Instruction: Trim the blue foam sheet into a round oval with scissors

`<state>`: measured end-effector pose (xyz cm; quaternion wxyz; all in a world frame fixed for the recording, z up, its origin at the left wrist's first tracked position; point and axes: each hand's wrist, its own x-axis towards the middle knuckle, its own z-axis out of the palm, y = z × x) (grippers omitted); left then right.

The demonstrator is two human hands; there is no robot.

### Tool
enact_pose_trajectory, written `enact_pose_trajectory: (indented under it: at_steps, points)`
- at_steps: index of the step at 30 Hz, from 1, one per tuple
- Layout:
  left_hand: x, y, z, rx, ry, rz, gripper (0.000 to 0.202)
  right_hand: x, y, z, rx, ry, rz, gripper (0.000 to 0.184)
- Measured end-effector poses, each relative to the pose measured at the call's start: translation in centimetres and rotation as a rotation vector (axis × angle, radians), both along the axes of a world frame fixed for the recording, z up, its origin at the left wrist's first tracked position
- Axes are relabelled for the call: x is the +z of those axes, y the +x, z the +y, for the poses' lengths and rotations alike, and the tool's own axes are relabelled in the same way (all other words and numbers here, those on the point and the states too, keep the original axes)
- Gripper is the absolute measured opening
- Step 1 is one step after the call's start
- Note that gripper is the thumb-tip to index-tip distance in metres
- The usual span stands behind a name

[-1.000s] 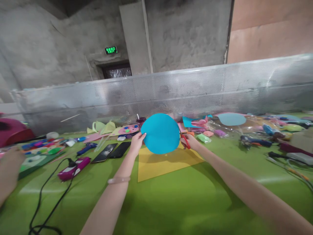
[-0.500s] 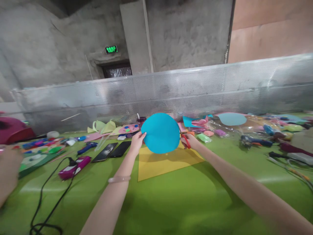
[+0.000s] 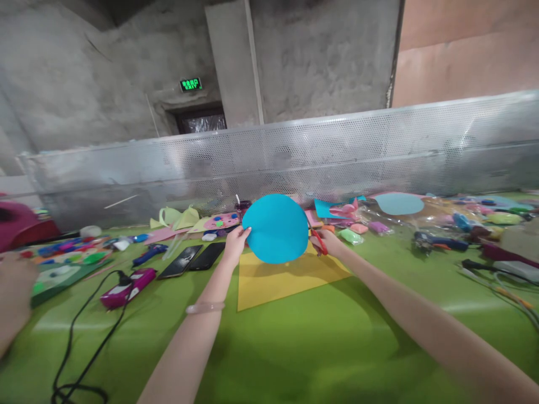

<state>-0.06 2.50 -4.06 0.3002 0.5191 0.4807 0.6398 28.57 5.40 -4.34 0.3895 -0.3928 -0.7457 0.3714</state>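
Scissors (image 3: 319, 241) half-hidden behind blue disc (image 3: 276, 228)

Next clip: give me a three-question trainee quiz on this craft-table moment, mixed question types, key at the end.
1. True or false: the blue paper circle lies flat on the table.
2. Which hand holds the red-handled scissors?
   A. left hand
   B. right hand
3. Fill in: under the circle lies a ___ paper sheet.

Key: 1 false, it is held up; 2 B; 3 yellow.

Bare arms, no sleeves at all, just a thin translucent pale-pink bangle (image 3: 205, 308) on the left wrist, painted nails too.
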Motion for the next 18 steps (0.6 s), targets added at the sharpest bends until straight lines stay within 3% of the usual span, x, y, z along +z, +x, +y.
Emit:
enact_pose_trajectory:
  at_steps: [10,18]
  points:
    - [-0.2,-0.3,0.3,0.039,0.031,0.032,0.047,-0.7,0.2,0.6,-0.017,0.006,-0.026,0.019]
    - [0.3,0.1,-0.3,0.059,0.056,0.011,0.044,0.1,0.2,-0.4,0.009,0.072,-0.069,0.026]
